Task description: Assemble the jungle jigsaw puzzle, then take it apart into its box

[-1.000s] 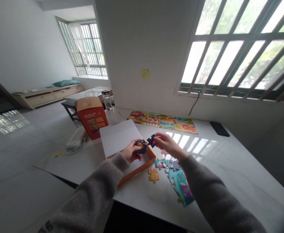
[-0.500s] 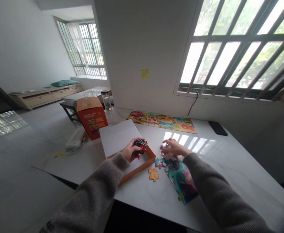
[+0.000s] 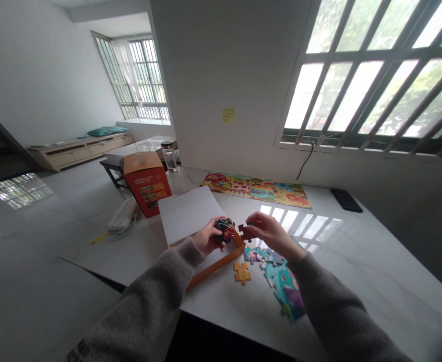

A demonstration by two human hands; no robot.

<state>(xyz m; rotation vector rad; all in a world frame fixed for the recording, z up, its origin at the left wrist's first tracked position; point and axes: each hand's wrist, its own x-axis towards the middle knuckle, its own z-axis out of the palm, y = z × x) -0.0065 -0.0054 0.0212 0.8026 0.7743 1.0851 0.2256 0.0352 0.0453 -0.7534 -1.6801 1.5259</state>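
My left hand [image 3: 207, 238] is closed round a small stack of dark and red puzzle pieces [image 3: 224, 229], held over the open orange box tray [image 3: 221, 262]. My right hand [image 3: 269, 231] pinches a single dark red puzzle piece [image 3: 245, 232] just right of the stack, almost touching it. Below my right hand a partly joined teal and pink puzzle [image 3: 281, 281] lies on the white table [image 3: 356, 271]. A loose orange piece [image 3: 241, 272] rests beside the tray.
A finished colourful puzzle [image 3: 258, 189] lies at the table's far edge by the wall. An upright orange puzzle box [image 3: 147, 182], a glass jar [image 3: 170, 156], a white power strip [image 3: 122, 215] and a black phone [image 3: 346, 200] also sit on the table.
My right hand came back from the joined puzzle to beside the stack in my left hand and now pinches a dark red piece. The left hand stayed put.
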